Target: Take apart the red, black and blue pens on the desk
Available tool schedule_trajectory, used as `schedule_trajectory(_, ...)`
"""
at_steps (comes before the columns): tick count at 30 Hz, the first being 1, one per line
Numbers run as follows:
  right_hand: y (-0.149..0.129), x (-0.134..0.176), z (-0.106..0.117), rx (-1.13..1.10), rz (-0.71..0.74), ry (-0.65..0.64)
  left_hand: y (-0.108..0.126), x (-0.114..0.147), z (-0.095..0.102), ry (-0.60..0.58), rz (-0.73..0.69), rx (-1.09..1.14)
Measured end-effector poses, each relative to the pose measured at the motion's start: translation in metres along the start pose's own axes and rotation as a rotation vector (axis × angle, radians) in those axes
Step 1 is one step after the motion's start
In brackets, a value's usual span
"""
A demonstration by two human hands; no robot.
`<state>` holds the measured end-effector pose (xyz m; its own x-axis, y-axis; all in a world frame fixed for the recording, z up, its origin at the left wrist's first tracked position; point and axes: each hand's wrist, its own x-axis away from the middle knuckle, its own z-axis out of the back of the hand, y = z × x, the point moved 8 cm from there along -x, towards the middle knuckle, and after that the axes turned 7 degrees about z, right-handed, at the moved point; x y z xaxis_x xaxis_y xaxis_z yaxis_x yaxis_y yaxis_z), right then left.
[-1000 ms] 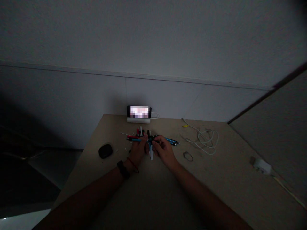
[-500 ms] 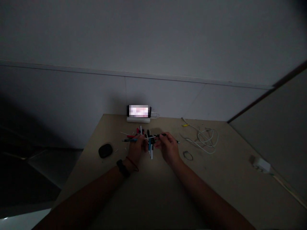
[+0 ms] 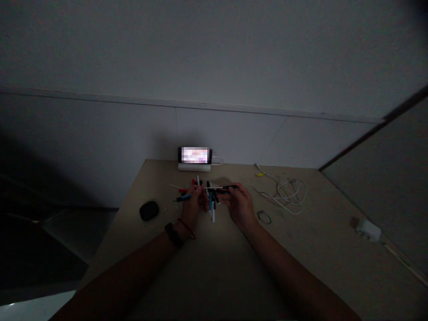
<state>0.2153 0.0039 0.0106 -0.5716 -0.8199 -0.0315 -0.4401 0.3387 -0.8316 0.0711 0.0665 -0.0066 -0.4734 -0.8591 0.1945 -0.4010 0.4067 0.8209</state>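
My left hand (image 3: 194, 202) is closed, and a blue pen with a black end (image 3: 182, 198) sticks out of it to the left. My right hand (image 3: 240, 203) pinches a black pen part (image 3: 230, 187). A thin pale stick, like a pen refill (image 3: 214, 187), spans from the black part to my left fingertips. Below and between the hands lie several pens, among them a blue one (image 3: 210, 200) and a white one (image 3: 213, 213). Red pieces (image 3: 193, 181) and a white piece (image 3: 198, 179) show behind my left hand. In the dim light, finer details cannot be made out.
Against the wall a lit phone (image 3: 195, 155) leans on a white block (image 3: 194, 167). A black rounded case (image 3: 149, 210) lies at left. To the right are a coiled white cable (image 3: 284, 191), a small loop (image 3: 264, 217) and a white plug (image 3: 368, 229) near the partition.
My right hand has turned slightly and shifted a little right, with the black part now more level. The blue pen in my left hand has tilted slightly. The view has moved a little.
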Motion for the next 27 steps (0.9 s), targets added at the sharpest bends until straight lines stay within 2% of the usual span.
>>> schedule_trajectory(9,-0.007,-0.001,0.003,-0.016,0.041,0.026,0.002,0.002,0.001,0.054,-0.024,-0.056)
schedule_trajectory(13,-0.007,-0.002,0.003,-0.006,0.046,0.023,0.004,0.003,-0.002,0.043,-0.023,-0.118)
schedule_trajectory(22,-0.007,0.001,-0.005,-0.009,0.031,-0.075,0.004,0.006,-0.003,0.044,-0.006,-0.233)
schedule_trajectory(27,-0.001,0.002,-0.009,0.042,0.004,-0.111,0.004,0.007,-0.008,-0.003,0.013,-0.315)
